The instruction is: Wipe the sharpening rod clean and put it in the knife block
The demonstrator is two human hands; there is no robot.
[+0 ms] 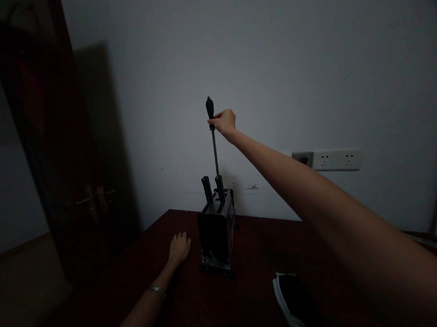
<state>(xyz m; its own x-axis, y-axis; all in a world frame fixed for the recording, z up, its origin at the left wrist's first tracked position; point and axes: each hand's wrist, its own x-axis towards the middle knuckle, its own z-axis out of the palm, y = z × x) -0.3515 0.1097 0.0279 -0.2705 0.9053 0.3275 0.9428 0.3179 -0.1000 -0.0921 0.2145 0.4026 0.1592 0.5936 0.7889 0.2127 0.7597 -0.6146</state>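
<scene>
My right hand (225,122) pinches the black handle of a honing steel (215,151) high over the table. The rod points straight down, and its lower end is hidden behind a knife handle at the top of the dark knife block (217,239). I cannot tell whether the tip is inside the block. Two black-handled knives (207,190) stand in the slots. To the left of the block, my left hand (180,247) lies on the table with its fingers resting on the surface, holding nothing.
The dark red table (253,264) meets a pale wall. A dark item with a whitish edge (297,301) lies at the front right; its kind is unclear. Power sockets (336,160) are on the wall at the right. A dark door (84,200) stands at the left.
</scene>
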